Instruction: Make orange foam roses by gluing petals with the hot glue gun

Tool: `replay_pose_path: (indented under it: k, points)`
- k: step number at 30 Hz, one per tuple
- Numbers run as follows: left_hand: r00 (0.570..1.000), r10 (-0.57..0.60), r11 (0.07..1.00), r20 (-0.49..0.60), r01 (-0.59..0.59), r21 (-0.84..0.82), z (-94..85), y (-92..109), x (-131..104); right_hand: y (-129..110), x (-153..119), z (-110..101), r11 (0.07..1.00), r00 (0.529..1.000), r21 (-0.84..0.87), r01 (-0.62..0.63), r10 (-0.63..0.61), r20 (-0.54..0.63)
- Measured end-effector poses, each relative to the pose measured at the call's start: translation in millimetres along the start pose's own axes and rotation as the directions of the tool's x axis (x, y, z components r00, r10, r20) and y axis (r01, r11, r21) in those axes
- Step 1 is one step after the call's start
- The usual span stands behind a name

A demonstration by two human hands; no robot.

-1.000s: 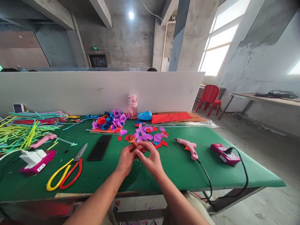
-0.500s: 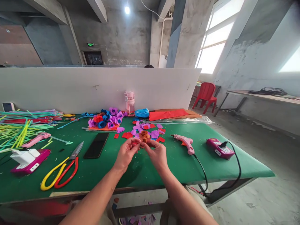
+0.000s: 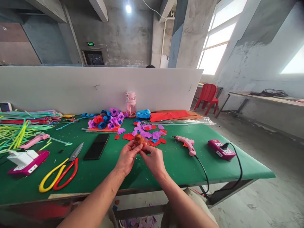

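A brown paper flower (image 3: 139, 139) is pinched between my two hands, just above the table's middle. My left hand (image 3: 127, 157) is closed on its left side and lower part. The fingers of my right hand (image 3: 153, 160) press together at its base, meeting the left fingertips. Beyond the flower lie loose purple petals (image 3: 156, 135) and red petals (image 3: 128, 136), with a few blue ones among them. A pink glue gun (image 3: 186, 144) rests on its side to the right of my hands.
Scissors (image 3: 62, 171) and a black phone (image 3: 97, 147) lie to the left. Finished paper flowers (image 3: 108, 119) are heaped behind, near a pink bottle (image 3: 130, 104). Coloured sticks (image 3: 26, 125) crowd the far left. A power strip (image 3: 221, 149) with the glue gun's cord sits at right.
The brown flower has moved slightly left and tipped over in my fingers. My right hand has shifted left, closer to my left hand. The view has moved a little.
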State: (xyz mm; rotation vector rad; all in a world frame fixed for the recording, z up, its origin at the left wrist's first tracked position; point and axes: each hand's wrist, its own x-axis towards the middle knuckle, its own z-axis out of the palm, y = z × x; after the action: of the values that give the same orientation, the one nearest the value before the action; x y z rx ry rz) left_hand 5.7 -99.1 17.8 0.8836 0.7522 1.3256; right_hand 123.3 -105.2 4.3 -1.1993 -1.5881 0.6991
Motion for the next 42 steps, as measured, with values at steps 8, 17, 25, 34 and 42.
replay_pose_path:
  k: [8,17,25,34,42]
  points:
    - [0.984,0.162,0.920,-0.077,-0.122,0.372,-9.7,11,3,-12,10,-37,0.969,0.946,-0.058,0.239,-0.245,-0.214]
    - [0.980,0.192,0.769,0.060,-0.189,0.610,-6.8,6,-1,-12,9,-40,0.769,0.825,-0.417,0.484,-0.560,-0.076]
    - [0.973,0.210,0.702,0.095,-0.217,0.678,-1.5,7,-5,-10,8,-41,0.748,0.825,-0.466,0.473,-0.561,-0.064]
    - [0.971,0.219,0.693,0.093,-0.222,0.686,-0.4,7,-5,-9,9,-41,0.729,0.828,-0.500,0.468,-0.560,-0.042]
    - [0.972,0.223,0.709,0.081,-0.218,0.671,0.1,7,-6,-11,8,-41,0.728,0.833,-0.489,0.481,-0.553,-0.003]
